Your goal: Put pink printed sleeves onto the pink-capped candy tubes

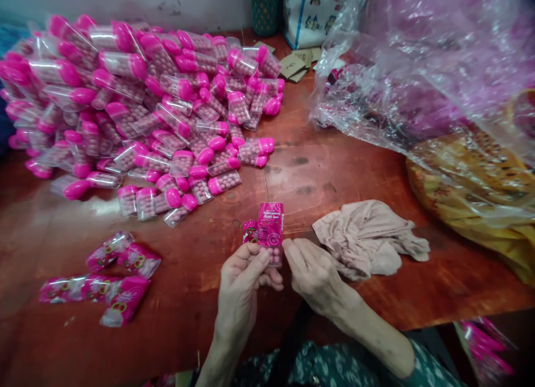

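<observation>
My left hand and my right hand meet over the near edge of the red-brown table. Together they hold a small candy container upright, with a pink printed label wrapped round it. Fingers of both hands are closed on its lower end, where pale pink candy balls show. A large heap of clear containers with pink caps, filled with the same candy, lies at the far left. Several labelled containers lie flat at the near left.
A crumpled beige cloth lies just right of my hands. Big clear plastic bags cover the right side, over a yellow sack. A white bag and cardboard scraps stand at the back.
</observation>
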Demonstrator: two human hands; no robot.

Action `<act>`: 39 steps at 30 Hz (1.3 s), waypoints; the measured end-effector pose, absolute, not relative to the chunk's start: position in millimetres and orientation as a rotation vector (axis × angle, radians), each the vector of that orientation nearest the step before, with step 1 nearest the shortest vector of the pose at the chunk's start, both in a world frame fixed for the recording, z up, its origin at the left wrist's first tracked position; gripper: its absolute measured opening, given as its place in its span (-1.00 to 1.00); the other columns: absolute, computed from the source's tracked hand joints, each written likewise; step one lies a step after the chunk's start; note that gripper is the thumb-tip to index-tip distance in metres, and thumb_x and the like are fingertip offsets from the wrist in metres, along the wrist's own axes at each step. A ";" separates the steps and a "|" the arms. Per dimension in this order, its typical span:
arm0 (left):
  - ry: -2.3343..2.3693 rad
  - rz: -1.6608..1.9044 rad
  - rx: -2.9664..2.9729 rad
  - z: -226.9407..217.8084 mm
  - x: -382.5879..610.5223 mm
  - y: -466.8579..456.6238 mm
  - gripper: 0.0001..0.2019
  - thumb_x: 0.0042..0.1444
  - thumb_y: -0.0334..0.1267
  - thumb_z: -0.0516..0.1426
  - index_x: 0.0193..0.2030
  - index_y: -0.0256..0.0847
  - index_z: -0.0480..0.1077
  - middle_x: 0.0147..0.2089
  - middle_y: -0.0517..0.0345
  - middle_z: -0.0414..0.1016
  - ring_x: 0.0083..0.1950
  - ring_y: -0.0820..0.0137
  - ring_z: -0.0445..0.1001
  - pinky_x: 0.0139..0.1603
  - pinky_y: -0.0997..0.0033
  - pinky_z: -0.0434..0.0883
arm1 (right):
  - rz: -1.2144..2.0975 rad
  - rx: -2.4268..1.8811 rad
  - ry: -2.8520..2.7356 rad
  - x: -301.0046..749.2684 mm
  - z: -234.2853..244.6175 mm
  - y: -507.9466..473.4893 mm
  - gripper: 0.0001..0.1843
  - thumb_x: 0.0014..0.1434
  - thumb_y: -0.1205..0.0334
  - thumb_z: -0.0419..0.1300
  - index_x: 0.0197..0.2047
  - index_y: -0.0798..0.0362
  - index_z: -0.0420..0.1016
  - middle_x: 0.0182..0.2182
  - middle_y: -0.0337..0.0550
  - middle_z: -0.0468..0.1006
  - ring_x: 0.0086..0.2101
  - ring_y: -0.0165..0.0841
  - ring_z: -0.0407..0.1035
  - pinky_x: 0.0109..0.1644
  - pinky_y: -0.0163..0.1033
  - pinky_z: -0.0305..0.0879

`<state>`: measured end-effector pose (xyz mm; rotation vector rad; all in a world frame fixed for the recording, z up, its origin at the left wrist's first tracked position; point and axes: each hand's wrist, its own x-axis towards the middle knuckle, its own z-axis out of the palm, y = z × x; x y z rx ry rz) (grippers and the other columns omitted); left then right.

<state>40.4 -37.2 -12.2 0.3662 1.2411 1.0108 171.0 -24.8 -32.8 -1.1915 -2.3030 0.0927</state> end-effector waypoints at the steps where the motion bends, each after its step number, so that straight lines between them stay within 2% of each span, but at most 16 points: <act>1: 1.261 1.024 0.372 -12.9 41.4 -38.7 -0.91 0.02 -0.36 0.16 -0.41 -0.31 0.31 -0.52 0.19 0.47 -0.61 0.52 0.39 -0.60 0.54 0.38 | 0.083 -1.168 -2.310 172.2 -33.3 -25.0 -0.64 0.20 0.53 -0.21 -0.42 0.17 0.35 -0.58 -0.11 0.35 -0.52 -0.32 0.25 -0.45 -0.24 0.23; 6: 1.340 1.106 0.455 -16.7 46.1 -41.7 -0.94 0.03 -0.35 0.16 -0.39 -0.28 0.34 -0.51 0.25 0.46 -0.57 0.53 0.40 -0.54 0.55 0.39 | 0.090 -1.131 -2.305 170.0 -42.6 -31.0 -0.70 0.19 0.50 -0.14 -0.42 0.17 0.37 -0.58 -0.11 0.35 -0.51 -0.33 0.27 -0.39 -0.22 0.27; 11: 1.389 1.223 0.527 -17.0 41.4 -35.6 -0.96 0.04 -0.38 0.15 -0.38 -0.27 0.36 -0.48 0.26 0.46 -0.60 0.62 0.31 -0.55 0.62 0.34 | 0.307 -0.994 -2.200 161.6 -49.0 -41.6 -0.75 0.22 0.47 -0.11 -0.31 0.18 0.37 -0.56 -0.14 0.41 -0.50 -0.36 0.30 -0.25 -0.20 0.32; 15: 1.324 1.131 0.511 -17.4 40.3 -35.6 -0.93 0.04 -0.33 0.14 -0.40 -0.28 0.34 -0.46 0.22 0.46 -0.62 0.56 0.31 -0.61 0.53 0.36 | 0.766 -1.364 -1.655 167.3 -35.3 -28.5 -0.83 0.24 0.33 -0.03 -0.16 0.11 0.35 -0.38 -0.10 0.47 -0.36 -0.35 0.37 -0.25 -0.24 0.33; 17: 1.286 1.077 0.503 -17.2 42.7 -37.7 -0.92 0.04 -0.32 0.14 -0.40 -0.27 0.33 -0.44 0.21 0.47 -0.64 0.56 0.31 -0.63 0.51 0.36 | 1.090 -1.377 -1.393 168.3 -26.0 -17.3 -0.73 0.19 0.20 0.07 -0.04 0.09 0.32 -0.25 -0.08 0.48 -0.26 -0.33 0.37 -0.18 -0.22 0.33; 19: 1.256 1.034 0.510 -16.6 45.8 -40.2 -0.93 0.05 -0.31 0.13 -0.38 -0.26 0.33 -0.46 0.22 0.47 -0.65 0.54 0.31 -0.64 0.50 0.35 | 1.409 -1.289 -1.146 164.8 -19.0 -8.7 -0.76 0.19 0.14 0.08 -0.15 0.09 0.39 -0.35 -0.17 0.49 -0.37 -0.38 0.38 -0.30 -0.31 0.33; 21: 1.257 1.013 0.535 -16.2 48.2 -42.4 -0.93 0.06 -0.30 0.13 -0.36 -0.25 0.34 -0.53 0.26 0.44 -0.66 0.53 0.32 -0.62 0.50 0.35 | 1.563 -1.243 -0.909 157.7 -15.3 -5.9 -0.76 0.19 0.11 0.07 -0.30 0.10 0.43 -0.48 -0.25 0.46 -0.49 -0.45 0.34 -0.44 -0.38 0.28; 24: 1.291 1.036 0.584 -16.5 49.0 -44.3 -0.93 0.07 -0.29 0.12 -0.34 -0.24 0.36 -0.63 0.30 0.39 -0.65 0.52 0.33 -0.57 0.53 0.33 | 1.578 -1.274 -0.762 144.8 -14.9 -13.1 -0.78 0.13 0.12 0.14 -0.39 0.11 0.44 -0.56 -0.29 0.43 -0.54 -0.47 0.30 -0.48 -0.41 0.25; 29: 1.365 1.087 0.617 -16.8 46.6 -43.1 -0.94 0.03 -0.33 0.15 -0.35 -0.26 0.40 -0.61 0.28 0.39 -0.58 0.53 0.35 -0.52 0.57 0.32 | 1.485 -1.394 -0.739 133.6 -19.8 -33.1 -0.77 0.09 0.13 0.19 -0.46 0.13 0.43 -0.62 -0.32 0.37 -0.61 -0.52 0.18 -0.55 -0.41 0.15; 33: 1.329 1.037 0.618 -13.3 46.8 -38.9 -0.94 0.05 -0.31 0.14 -0.37 -0.26 0.39 -0.62 0.29 0.39 -0.61 0.54 0.35 -0.54 0.56 0.33 | 1.588 -1.226 -0.631 139.7 -21.8 -33.8 -0.81 0.11 0.14 0.18 -0.33 0.11 0.46 -0.56 -0.29 0.43 -0.59 -0.52 0.22 -0.54 -0.42 0.17; 39: 1.254 0.964 0.594 -9.2 48.5 -37.9 -0.93 0.00 -0.33 0.17 -0.44 -0.27 0.37 -0.50 0.22 0.47 -0.67 0.55 0.33 -0.61 0.52 0.35 | 1.748 -1.015 -0.392 148.2 -16.9 -17.8 -0.67 0.18 0.07 0.08 -0.04 0.06 0.35 -0.41 -0.14 0.55 -0.61 -0.49 0.28 -0.62 -0.44 0.18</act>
